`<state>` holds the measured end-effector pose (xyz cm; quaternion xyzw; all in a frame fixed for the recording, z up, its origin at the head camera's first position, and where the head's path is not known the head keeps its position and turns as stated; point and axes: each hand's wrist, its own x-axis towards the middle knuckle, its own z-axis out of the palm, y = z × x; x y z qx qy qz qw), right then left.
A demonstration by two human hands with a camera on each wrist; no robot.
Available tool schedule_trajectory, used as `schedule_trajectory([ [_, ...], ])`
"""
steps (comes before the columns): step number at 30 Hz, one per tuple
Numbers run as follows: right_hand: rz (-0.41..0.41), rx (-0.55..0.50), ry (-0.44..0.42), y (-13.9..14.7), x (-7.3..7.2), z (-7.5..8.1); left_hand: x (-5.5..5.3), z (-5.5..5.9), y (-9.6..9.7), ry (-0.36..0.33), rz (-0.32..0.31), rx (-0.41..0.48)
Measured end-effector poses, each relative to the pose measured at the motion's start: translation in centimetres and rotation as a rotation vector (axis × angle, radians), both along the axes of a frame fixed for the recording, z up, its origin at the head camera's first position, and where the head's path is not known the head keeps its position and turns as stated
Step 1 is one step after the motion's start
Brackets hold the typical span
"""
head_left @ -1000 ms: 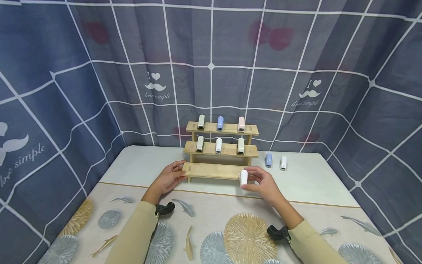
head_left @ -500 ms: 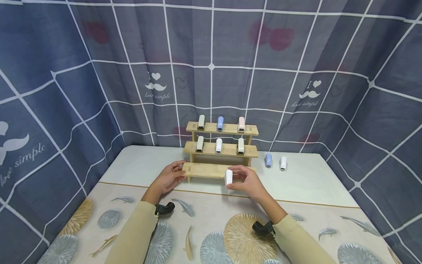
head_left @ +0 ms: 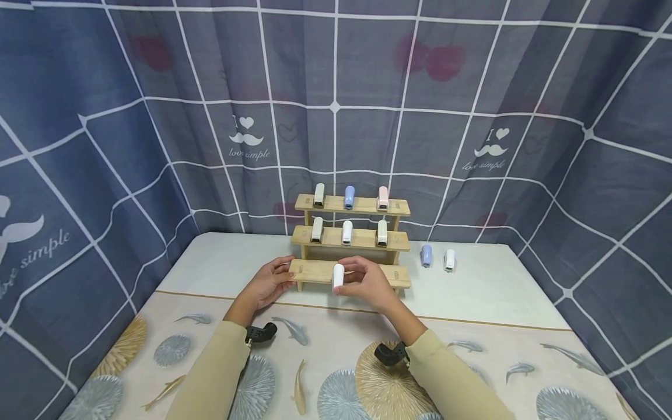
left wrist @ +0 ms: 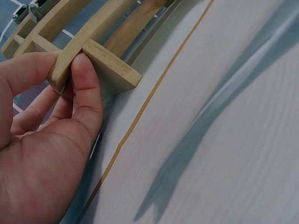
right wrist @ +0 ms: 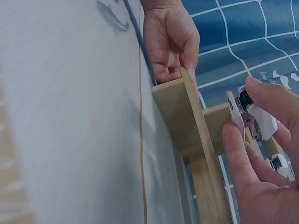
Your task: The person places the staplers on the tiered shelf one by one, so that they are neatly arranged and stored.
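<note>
My right hand (head_left: 367,283) holds a small white stapler (head_left: 338,277) between thumb and fingers, over the middle of the lowest step of a wooden three-step display stand (head_left: 312,269). In the right wrist view the stapler (right wrist: 264,122) shows its metal part and flat base, close to the step's edge. My left hand (head_left: 270,283) pinches the left end of that step; thumb and finger on the board (left wrist: 67,60) are plain in the left wrist view. On the middle step stand a white stapler (head_left: 347,232) and two cream staplers, one being the right cream stapler (head_left: 382,232).
The top step bears a cream stapler (head_left: 319,194), a blue stapler (head_left: 349,197) and a pink stapler (head_left: 383,198). Right of the stand, another blue stapler (head_left: 426,255) and a white stapler (head_left: 449,260) are on the white table (head_left: 488,286). A checked curtain (head_left: 294,134) hangs behind.
My right hand has moved left along the lowest step with the white stapler, from its right end to its middle. The left hand has stayed at the step's left end.
</note>
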<state>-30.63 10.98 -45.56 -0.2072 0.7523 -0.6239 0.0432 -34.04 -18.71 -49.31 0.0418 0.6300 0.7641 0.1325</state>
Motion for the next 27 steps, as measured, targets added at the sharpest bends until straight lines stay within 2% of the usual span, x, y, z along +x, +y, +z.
schedule_trajectory([
  [3, 0.0, 0.001, 0.006, -0.9, -0.5, 0.0, 0.0, 0.0, 0.0, -0.005, 0.003, 0.001],
  [8, 0.01, -0.029, -0.029, -2.2, -1.4, 0.1, -0.1, -0.1, 0.0, -0.002, 0.003, -0.001],
  [14, -0.014, -0.023, -0.038, -3.7, -2.2, -0.2, 0.0, -0.2, 0.0, -0.004, 0.0, 0.001],
  [22, -0.069, 0.038, 0.036, -5.3, -3.0, 0.4, -0.1, 0.0, 0.1, -0.018, 0.01, 0.006],
  [27, -0.076, 0.089, 0.076, -6.2, -3.4, 0.4, 0.0, 0.1, 0.1, -0.017, 0.004, 0.014],
])
